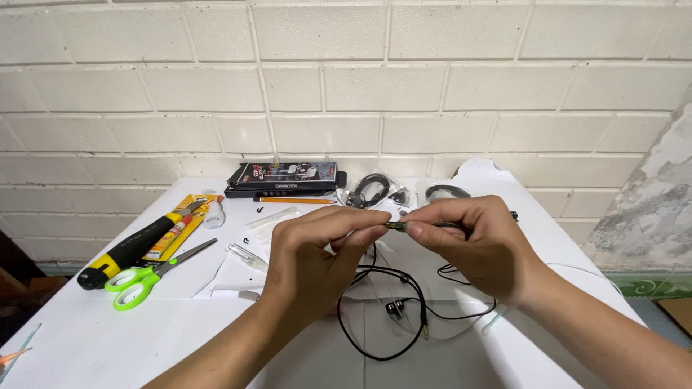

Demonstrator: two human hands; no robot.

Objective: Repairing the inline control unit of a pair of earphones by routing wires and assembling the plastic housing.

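Small home repair or hobby workspace. White-covered counter (108, 338) set against a painted brick wall (346, 86). Hand tools along the left edge: scissors (148, 277), glue tube (169, 238), yellow-and-black tool (126, 252). Boxed earphones (285, 176) at the back edge.

- A flat dark box (285, 175) with a colourful printed face is lying at the table's far edge.
- A yellow blister card (189, 223) is sitting left, holding a glue tube.
- Clear plastic bags (371, 191) are lying beside the box.

on the white table (86, 338) we noted green-handled scissors (144, 277), a yellow-black tool (133, 248), a glue tube (171, 236), an orange pencil (295, 200) and a dark box (285, 176).
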